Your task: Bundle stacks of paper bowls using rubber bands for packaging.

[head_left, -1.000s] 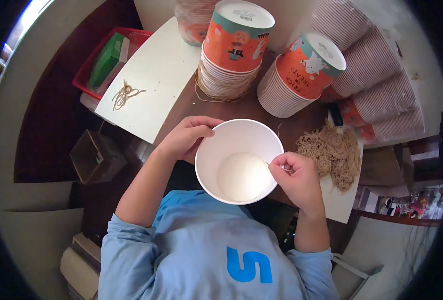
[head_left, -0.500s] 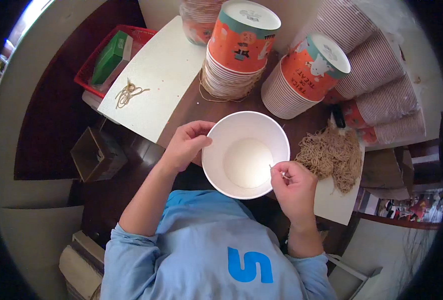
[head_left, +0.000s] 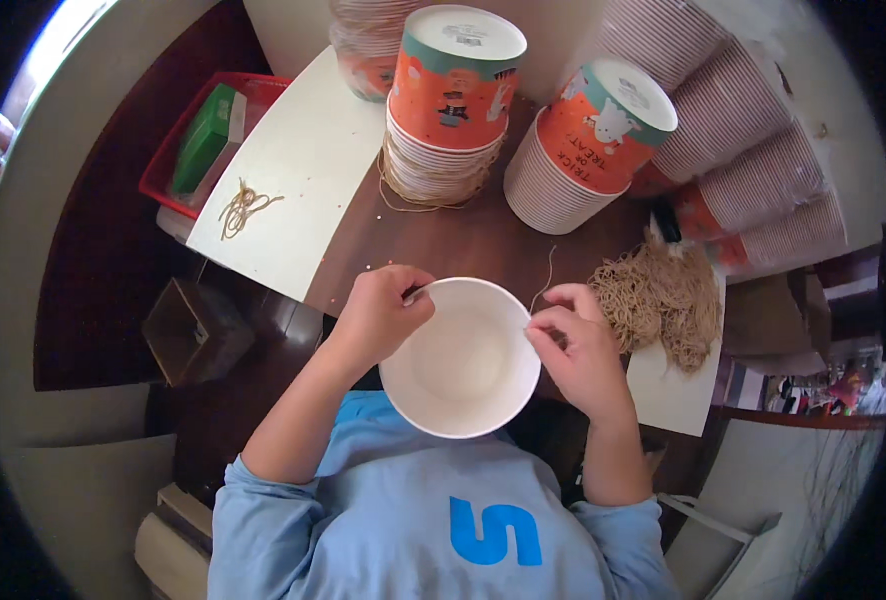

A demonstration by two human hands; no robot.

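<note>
A white-lined paper bucket (head_left: 460, 375) faces me with its mouth up, close to my body at the table's edge. My left hand (head_left: 388, 310) is closed on its upper left rim, thumb toward the inside. At the right rim, the thumb and finger of my right hand (head_left: 575, 345) are pinched together. A thin tan cord (head_left: 551, 268) runs up from those fingertips, outside the bucket. The exact grip there is too small to make out fully. Right of this hand lies a heap of tan cords (head_left: 653, 300).
Beyond the bucket stand two upside-down stacks of orange printed buckets, one (head_left: 453, 100) wound with cord, the other (head_left: 603, 130) plain. Wrapped bucket stacks (head_left: 733, 110) lie at the far right. Loose cord (head_left: 246, 208) rests on the white board. A red basket (head_left: 198, 145) holds a green box.
The bucket has come nearer to my body and slightly left. My right hand has moved from inside the bucket to its rim, and a loose cord now shows outside it.
</note>
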